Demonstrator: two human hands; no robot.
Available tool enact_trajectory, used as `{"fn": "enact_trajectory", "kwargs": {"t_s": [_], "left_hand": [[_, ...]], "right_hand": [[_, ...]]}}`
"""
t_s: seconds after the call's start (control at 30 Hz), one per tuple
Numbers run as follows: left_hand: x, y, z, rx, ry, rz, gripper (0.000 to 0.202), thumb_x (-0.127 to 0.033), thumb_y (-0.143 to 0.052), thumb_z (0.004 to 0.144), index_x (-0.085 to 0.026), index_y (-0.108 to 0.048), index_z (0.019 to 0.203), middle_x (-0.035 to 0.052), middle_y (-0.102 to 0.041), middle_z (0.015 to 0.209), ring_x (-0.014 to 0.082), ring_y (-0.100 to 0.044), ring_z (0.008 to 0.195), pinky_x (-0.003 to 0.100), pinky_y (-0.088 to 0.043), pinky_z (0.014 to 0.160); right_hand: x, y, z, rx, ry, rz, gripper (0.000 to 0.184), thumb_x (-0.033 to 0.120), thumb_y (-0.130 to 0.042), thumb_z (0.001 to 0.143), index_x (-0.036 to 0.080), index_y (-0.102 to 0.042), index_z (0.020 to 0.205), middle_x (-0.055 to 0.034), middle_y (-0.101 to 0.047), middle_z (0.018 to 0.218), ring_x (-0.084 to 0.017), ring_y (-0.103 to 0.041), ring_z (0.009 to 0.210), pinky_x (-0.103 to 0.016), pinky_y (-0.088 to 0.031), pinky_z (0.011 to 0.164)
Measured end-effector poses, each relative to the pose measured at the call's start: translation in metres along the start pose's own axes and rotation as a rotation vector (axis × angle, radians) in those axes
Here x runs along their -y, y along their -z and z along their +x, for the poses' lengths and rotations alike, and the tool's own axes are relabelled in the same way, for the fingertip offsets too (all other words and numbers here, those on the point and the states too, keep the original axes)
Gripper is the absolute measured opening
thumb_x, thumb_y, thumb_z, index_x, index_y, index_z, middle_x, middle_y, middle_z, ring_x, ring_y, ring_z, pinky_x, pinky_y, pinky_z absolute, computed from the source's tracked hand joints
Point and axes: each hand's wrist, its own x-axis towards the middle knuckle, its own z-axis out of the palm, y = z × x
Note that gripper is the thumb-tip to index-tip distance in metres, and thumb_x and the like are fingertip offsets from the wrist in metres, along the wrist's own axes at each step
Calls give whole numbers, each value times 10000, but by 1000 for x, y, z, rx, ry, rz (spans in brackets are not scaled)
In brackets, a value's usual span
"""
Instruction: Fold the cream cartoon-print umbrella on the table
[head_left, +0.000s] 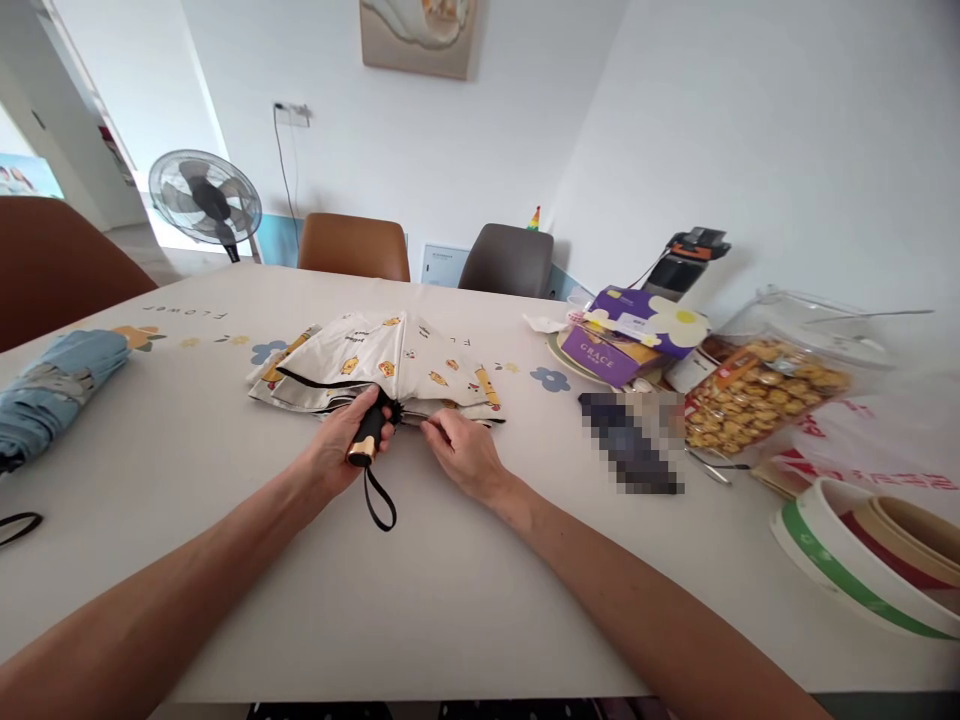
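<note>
A white folding umbrella (pixel 405 355) with yellow cartoon prints and black edging lies on the table in front of me, its canopy loosely collapsed into folds. My left hand (pixel 351 437) is wrapped round its black handle, which ends in a gold-coloured cap with a black wrist strap (pixel 381 500) hanging from it. At the near right edge of the canopy, the fingers of my right hand (pixel 465 452) are bent and pinch the fabric rim. Their tips are partly hidden.
A blue folded umbrella (pixel 60 385) lies at the far left of the table (pixel 480 600). On the right are a purple box (pixel 607 355), a clear container of snacks (pixel 772 390), a blurred dark object (pixel 630 445) and round tubs (pixel 862 560). Chairs and a fan (pixel 206 200) stand beyond.
</note>
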Motion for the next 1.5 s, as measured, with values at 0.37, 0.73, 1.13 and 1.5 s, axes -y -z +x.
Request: {"fn": "enact_trajectory", "kwargs": {"t_s": [0.37,0.73,1.13,1.5], "left_hand": [[-8,-10,-8,-48,19,-153,151,-185,-443,863,-128,-486,730,-8,-520,638,52,-476,426,161,-418,354],[0,-4,-2,-5,170,76,185,-272,-449,845,-128,-535,766,22,-521,601,83,-506,428,158,-382,332],[4,-1,0,-41,82,109,143,-271,-486,774,-150,-500,699,16,-510,580,68,-461,392,160,-359,329],[2,-7,-6,-37,80,130,233,-359,-546,773,-144,-513,689,4,-497,534,76,-459,355,152,-279,262]], "right_hand": [[1,1,-1,29,-6,10,148,261,-426,875,191,-527,793,-6,-609,717,-125,-533,617,-242,-362,566],[0,-1,-1,-1,-6,-7,145,265,-441,863,194,-531,774,-4,-610,705,-127,-530,604,-245,-356,556],[1,0,-2,-52,-20,38,115,247,-452,845,192,-551,869,-20,-632,796,-135,-552,636,-247,-406,591],[2,-3,-4,-117,82,-47,174,228,-429,863,189,-588,923,-42,-656,815,-137,-593,662,-244,-427,588]]}}
